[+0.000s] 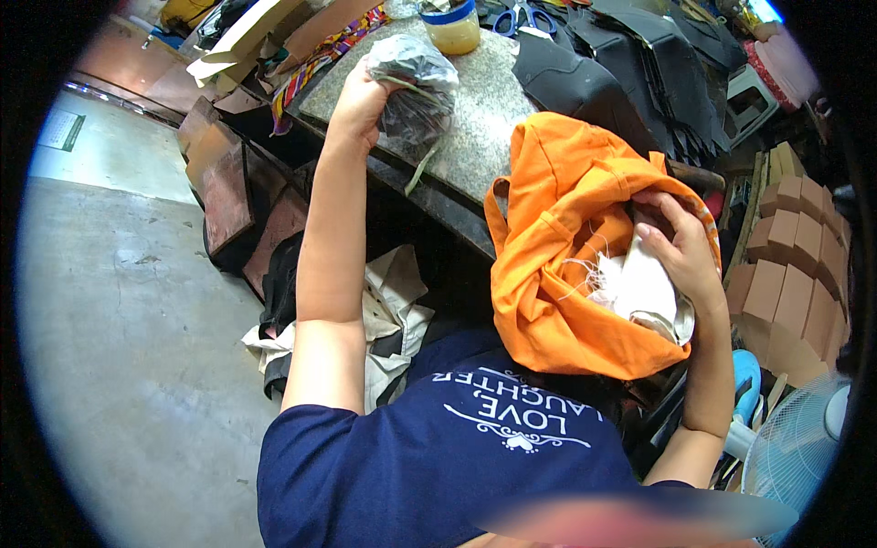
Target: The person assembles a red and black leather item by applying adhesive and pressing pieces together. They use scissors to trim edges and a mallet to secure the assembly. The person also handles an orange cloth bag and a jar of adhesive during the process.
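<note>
My left hand [358, 102], arm stretched forward, is closed around a clear plastic bag [416, 82] with dark contents, held over the near left part of the worktop. A thin greenish strip [422, 169] dangles below it. An orange cloth bag [548, 247] rests against my front at the bench edge, its mouth open toward me. My right hand [681, 242] is at the right side of that mouth, fingers curled over its edge. White cloth [639, 288] with frayed threads lies inside, just under my right hand. The deeper part of the orange bag is hidden.
On the speckled stone worktop [489, 100] stand a blue-rimmed jar [452, 32] and blue-handled scissors [525, 18]. Black sheet pieces [630, 68] are heaped at the back right. Stacked brown blocks [790, 265] and a fan [795, 447] stand right; fabric scraps [393, 301] hang below the bench.
</note>
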Tool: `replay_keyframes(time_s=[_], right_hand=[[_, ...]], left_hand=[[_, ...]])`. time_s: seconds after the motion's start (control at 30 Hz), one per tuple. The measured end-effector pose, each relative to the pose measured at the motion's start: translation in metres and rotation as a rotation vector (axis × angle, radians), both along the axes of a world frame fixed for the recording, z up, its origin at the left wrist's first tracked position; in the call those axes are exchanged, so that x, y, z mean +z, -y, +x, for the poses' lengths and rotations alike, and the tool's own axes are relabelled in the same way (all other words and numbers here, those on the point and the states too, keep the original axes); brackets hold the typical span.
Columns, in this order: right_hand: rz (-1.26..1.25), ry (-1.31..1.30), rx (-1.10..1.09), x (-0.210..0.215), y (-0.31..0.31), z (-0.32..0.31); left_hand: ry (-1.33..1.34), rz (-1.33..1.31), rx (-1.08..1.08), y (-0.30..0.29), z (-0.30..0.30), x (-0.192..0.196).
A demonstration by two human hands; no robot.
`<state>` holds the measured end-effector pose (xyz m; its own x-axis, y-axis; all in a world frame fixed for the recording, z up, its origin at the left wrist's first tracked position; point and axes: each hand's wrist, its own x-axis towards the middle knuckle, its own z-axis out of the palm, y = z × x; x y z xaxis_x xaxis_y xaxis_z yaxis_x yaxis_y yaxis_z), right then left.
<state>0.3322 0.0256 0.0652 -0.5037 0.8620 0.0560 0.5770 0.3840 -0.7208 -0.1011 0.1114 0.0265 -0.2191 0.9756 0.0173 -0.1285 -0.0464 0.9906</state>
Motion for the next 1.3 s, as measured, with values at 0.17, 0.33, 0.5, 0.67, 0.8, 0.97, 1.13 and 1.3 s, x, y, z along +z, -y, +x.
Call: replay_keyframes(time_s=[0.17, 0.33, 0.5, 0.67, 0.8, 0.97, 1.13, 1.3], right_hand=[[0.066, -0.015, -0.042, -0.006, -0.005, -0.004], [0.069, -0.085, -0.127, -0.017, -0.013, -0.003], [0.054, -0.089, -0.106, -0.019, -0.014, -0.008], [0.045, 0.014, -0.077, -0.016, -0.015, -0.015], [-0.003, 0.037, -0.034, -0.012, -0.007, -0.009], [0.072, -0.078, -0.01, -0.005, 0.01, -0.002], [-0.087, -0.468, 0.011, 0.005, 0.02, -0.004], [-0.157, -0.545, -0.01, 0.008, 0.026, -0.007]], left_hand=[[-1.129, 0.043, 0.661, -0.064, -0.028, -0.043], [-0.814, 0.184, 0.349, -0.071, -0.033, -0.043], [-0.722, 0.871, 0.277, 0.022, 0.053, 0.027], [-0.728, 0.922, -0.675, 0.11, 0.178, 0.034], [-1.109, 0.526, -0.48, 0.112, 0.196, 0.016], [-1.227, 0.519, -0.405, 0.118, 0.199, -0.001], [-1.118, 0.548, -0.284, 0.119, 0.204, -0.002], [-0.113, 0.361, -0.538, 0.121, 0.198, 0.009]])
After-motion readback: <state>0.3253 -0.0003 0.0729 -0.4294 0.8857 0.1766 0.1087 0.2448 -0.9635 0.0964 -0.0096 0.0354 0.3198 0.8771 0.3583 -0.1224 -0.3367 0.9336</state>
